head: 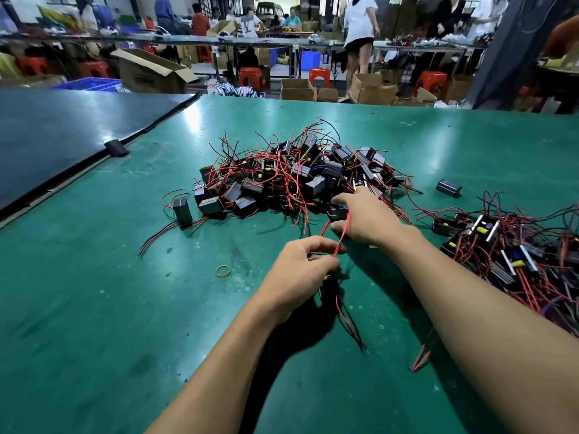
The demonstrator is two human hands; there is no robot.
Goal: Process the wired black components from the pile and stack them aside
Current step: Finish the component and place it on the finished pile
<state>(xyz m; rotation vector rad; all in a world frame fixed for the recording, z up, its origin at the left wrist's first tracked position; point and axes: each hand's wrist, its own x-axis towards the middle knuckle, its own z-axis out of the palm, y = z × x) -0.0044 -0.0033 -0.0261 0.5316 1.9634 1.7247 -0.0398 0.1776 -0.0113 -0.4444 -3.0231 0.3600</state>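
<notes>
Right hand [365,219] is reached to the near edge of the tangled pile of black box-shaped components with red and black wires [297,177]. One small black component [339,212] is clamped between its thumb and forefinger.

Thin red leads [341,238] from that component are run back to the left hand [300,272] and pinched there between curled fingertips. Judgement: the leads are held fairly straight so the piece can be drawn out of the tangle without neighbours being dragged along.

More red and black wires [344,314] are trailed on the green table mat [125,308] below the left hand. Whether a second component is held under that palm cannot be told.

The set-aside stack of wired black components [517,258] is laid at the right, well apart from the pile. That side was probably chosen so drop-off falls to the right hand and sorted and unsorted wires are not re-tangled.

A yellow rubber band [223,271] is left flat on the mat, near the left hand. It is presumably meant for bundling leads, though that use is not shown.

A lone black block [448,187] is parked between pile and stack; no wires can be seen on it.

The pile is large, so most of the job is judged outstanding.
</notes>
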